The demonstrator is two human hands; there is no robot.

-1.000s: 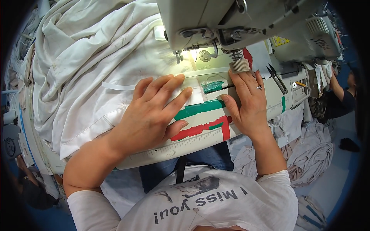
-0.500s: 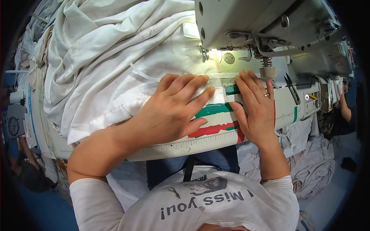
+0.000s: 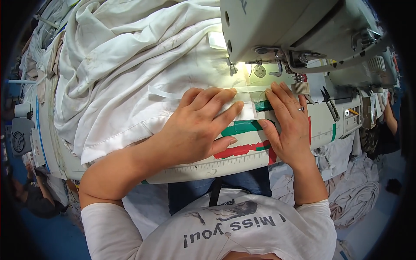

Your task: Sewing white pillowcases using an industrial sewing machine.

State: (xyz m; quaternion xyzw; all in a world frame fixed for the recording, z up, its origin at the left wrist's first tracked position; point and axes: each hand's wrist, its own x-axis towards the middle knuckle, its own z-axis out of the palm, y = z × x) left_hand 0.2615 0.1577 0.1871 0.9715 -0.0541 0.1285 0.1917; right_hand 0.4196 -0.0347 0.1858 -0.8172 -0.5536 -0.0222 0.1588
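White cloth point(image 3: 143, 69) lies in loose folds over the left of the machine bed, its hemmed lower edge flat. My left hand point(image 3: 201, 123) rests palm down on that cloth, fingers stretched out and thumb apart. A narrow white tape point(image 3: 253, 89) runs across under the fingertips of both hands, and its loose end curls out left of my left hand. My right hand point(image 3: 288, 121) lies flat on the bed, fingers extended over the tape's right part. Just beyond my fingertips is the lit presser foot point(image 3: 232, 67) of the sewing machine point(image 3: 268, 26).
Green tape point(image 3: 242, 127) and red tape point(image 3: 242, 150) mark the machine bed near its ruled front edge. Black thread snips point(image 3: 330, 104) lie at the right. A knurled knob point(image 3: 300, 88) hangs close to my right fingers. Heaped cloth point(image 3: 355, 195) lies below right; another person point(image 3: 37, 197) sits far left.
The whole view has shifted slightly down and right. Both hands keep their places against the cloth, tape and machine.
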